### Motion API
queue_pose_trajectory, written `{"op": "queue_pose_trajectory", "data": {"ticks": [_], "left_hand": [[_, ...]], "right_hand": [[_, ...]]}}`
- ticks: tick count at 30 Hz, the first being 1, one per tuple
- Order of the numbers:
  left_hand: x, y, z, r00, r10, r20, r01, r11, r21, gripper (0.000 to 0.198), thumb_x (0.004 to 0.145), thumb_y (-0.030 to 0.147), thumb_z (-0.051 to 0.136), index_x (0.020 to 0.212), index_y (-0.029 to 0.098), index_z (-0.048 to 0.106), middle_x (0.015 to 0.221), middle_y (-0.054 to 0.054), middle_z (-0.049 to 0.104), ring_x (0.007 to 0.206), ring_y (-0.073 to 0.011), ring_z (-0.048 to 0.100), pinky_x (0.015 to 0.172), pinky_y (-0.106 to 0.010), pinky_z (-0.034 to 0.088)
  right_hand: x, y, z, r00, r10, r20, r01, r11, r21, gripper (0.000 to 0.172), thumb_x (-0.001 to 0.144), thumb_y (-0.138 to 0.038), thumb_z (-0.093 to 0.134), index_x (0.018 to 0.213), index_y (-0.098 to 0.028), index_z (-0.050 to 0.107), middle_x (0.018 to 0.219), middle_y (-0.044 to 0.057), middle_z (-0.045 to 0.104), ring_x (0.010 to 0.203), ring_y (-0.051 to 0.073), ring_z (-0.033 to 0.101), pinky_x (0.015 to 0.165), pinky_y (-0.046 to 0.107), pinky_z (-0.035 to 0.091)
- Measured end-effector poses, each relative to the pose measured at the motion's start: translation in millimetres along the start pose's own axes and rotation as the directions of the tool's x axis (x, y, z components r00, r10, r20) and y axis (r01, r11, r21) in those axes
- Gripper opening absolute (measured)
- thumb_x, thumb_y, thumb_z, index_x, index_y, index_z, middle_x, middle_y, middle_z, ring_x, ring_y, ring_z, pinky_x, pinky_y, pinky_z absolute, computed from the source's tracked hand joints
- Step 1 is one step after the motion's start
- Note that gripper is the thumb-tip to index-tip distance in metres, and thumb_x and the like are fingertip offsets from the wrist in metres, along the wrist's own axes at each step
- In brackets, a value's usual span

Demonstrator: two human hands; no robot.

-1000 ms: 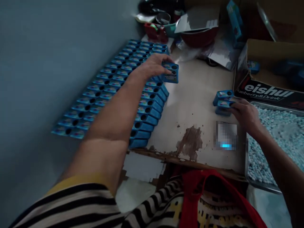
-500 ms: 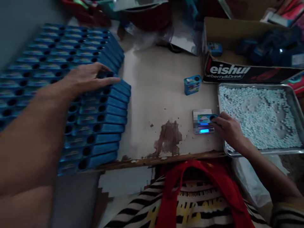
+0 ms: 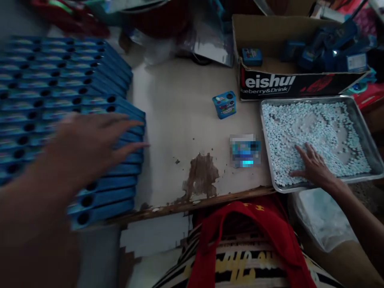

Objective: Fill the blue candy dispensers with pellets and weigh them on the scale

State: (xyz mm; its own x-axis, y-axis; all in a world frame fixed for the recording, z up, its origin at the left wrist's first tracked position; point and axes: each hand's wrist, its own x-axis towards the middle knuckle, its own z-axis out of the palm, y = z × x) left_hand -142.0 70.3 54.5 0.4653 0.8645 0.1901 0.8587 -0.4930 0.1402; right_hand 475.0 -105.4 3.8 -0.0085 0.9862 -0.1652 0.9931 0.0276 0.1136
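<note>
My left hand (image 3: 90,140) hovers, blurred, over the rows of small blue boxes (image 3: 60,88) at the table's left, fingers stretched out and holding nothing. Over on the right, my right hand (image 3: 312,168) lies flat with spread fingers on the pale blue pellets in the metal tray (image 3: 372,140). A single blue box (image 3: 224,105) stands upright in the middle of the table. Another blue box lies on a small lit scale (image 3: 245,151) just left of the tray.
A cardboard box (image 3: 270,86) with blue items stands behind the tray. Clutter, foil sheets and a dark red bowl crowd the far edge. The tabletop (image 3: 180,120) has a worn brown patch near its chipped front edge. A red strap lies over my striped shirt.
My right hand set a blue box on the scale, let go, and moved right onto the pellets. My left hand put its box into the rows and is drawing back. The view shifted right.
</note>
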Motion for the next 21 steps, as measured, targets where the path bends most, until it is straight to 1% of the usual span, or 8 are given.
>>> {"op": "queue_pose_trajectory", "data": {"ticks": [4, 7, 9, 11, 13, 15, 16, 21], "left_hand": [[-1.9, 87.7, 28.8, 0.988, 0.093, 0.124, -0.088, 0.995, -0.040, 0.042, 0.108, 0.046, 0.049, 0.134, 0.023, 0.073, 0.147, -0.018, 0.073, 0.138, -0.0395, 0.068, 0.122, -0.064, 0.045], [1.6, 131.4, 55.7, 0.980, 0.121, 0.159, -0.100, 0.986, -0.134, 0.033, 0.102, 0.030, 0.064, 0.133, 0.025, 0.075, 0.148, -0.016, 0.072, 0.141, -0.0367, 0.066, 0.128, -0.065, 0.041], [1.1, 149.3, 66.6, 0.981, 0.132, 0.142, -0.108, 0.980, -0.169, 0.034, 0.097, 0.021, 0.070, 0.130, 0.026, 0.077, 0.147, -0.016, 0.073, 0.142, -0.0364, 0.067, 0.130, -0.067, 0.038], [-2.1, 155.9, 70.5, 0.983, 0.133, 0.125, -0.109, 0.977, -0.183, 0.036, 0.095, 0.015, 0.072, 0.128, 0.027, 0.077, 0.146, -0.015, 0.074, 0.141, -0.0359, 0.068, 0.131, -0.069, 0.037], [-6.7, 151.5, 69.6, 0.985, 0.121, 0.124, -0.098, 0.980, -0.172, 0.034, 0.096, 0.016, 0.072, 0.128, 0.027, 0.076, 0.144, -0.014, 0.075, 0.138, -0.0355, 0.070, 0.131, -0.069, 0.038], [-10.8, 140.2, 67.3, 0.986, 0.100, 0.132, -0.080, 0.985, -0.154, 0.031, 0.098, 0.019, 0.070, 0.128, 0.026, 0.075, 0.140, -0.014, 0.076, 0.133, -0.0359, 0.072, 0.131, -0.068, 0.038], [-11.8, 134.2, 66.6, 0.987, 0.090, 0.135, -0.070, 0.987, -0.146, 0.029, 0.100, 0.021, 0.068, 0.128, 0.026, 0.075, 0.138, -0.014, 0.077, 0.131, -0.0363, 0.073, 0.131, -0.068, 0.037], [-3.3, 126.3, 69.6, 0.984, 0.080, 0.157, -0.041, 0.971, -0.237, 0.032, 0.104, 0.027, 0.061, 0.135, 0.027, 0.072, 0.141, -0.010, 0.076, 0.132, -0.0353, 0.071, 0.131, -0.063, 0.037]], "right_hand": [[12.8, -10.7, 10.9, 0.979, -0.186, -0.086, 0.178, 0.980, -0.095, 0.062, 0.105, -0.060, 0.060, 0.153, -0.022, 0.062, 0.153, 0.027, 0.061, 0.140, 0.047, 0.057, 0.106, 0.059, 0.052], [36.1, -27.2, 4.3, 0.942, -0.333, -0.035, 0.333, 0.943, -0.018, 0.039, 0.108, -0.048, 0.053, 0.120, -0.019, 0.075, 0.119, 0.021, 0.074, 0.104, 0.035, 0.070, 0.086, 0.043, 0.053], [52.0, -31.6, -0.8, 0.956, -0.294, -0.017, 0.293, 0.946, 0.141, 0.033, 0.107, -0.047, 0.053, 0.106, -0.021, 0.074, 0.102, 0.015, 0.076, 0.082, 0.027, 0.069, 0.071, 0.037, 0.046], [65.5, -29.1, -6.2, 0.994, -0.107, -0.017, 0.104, 0.902, 0.420, 0.034, 0.104, -0.053, 0.056, 0.102, -0.023, 0.071, 0.085, 0.009, 0.074, 0.067, 0.023, 0.063, 0.064, 0.033, 0.041], [74.9, -22.0, -12.7, 0.995, 0.076, 0.072, -0.105, 0.683, 0.723, 0.040, 0.096, -0.063, 0.061, 0.100, -0.024, 0.068, 0.077, 0.005, 0.071, 0.062, 0.020, 0.061, 0.061, 0.032, 0.041], [79.2, -14.3, -20.3, 0.974, 0.103, 0.200, -0.225, 0.451, 0.864, 0.048, 0.086, -0.069, 0.069, 0.098, -0.023, 0.068, 0.076, 0.004, 0.070, 0.061, 0.019, 0.060, 0.059, 0.031, 0.042], [79.5, -11.3, -24.1, 0.968, 0.085, 0.237, -0.250, 0.422, 0.871, 0.049, 0.081, -0.069, 0.074, 0.096, -0.022, 0.070, 0.074, 0.003, 0.069, 0.060, 0.018, 0.059, 0.058, 0.030, 0.041], [73.9, -11.2, -36.7, 0.979, 0.012, 0.203, -0.155, 0.690, 0.707, 0.044, 0.079, -0.063, 0.081, 0.094, -0.021, 0.080, 0.057, -0.003, 0.055, 0.055, 0.014, 0.045, 0.056, 0.030, 0.033]]}}
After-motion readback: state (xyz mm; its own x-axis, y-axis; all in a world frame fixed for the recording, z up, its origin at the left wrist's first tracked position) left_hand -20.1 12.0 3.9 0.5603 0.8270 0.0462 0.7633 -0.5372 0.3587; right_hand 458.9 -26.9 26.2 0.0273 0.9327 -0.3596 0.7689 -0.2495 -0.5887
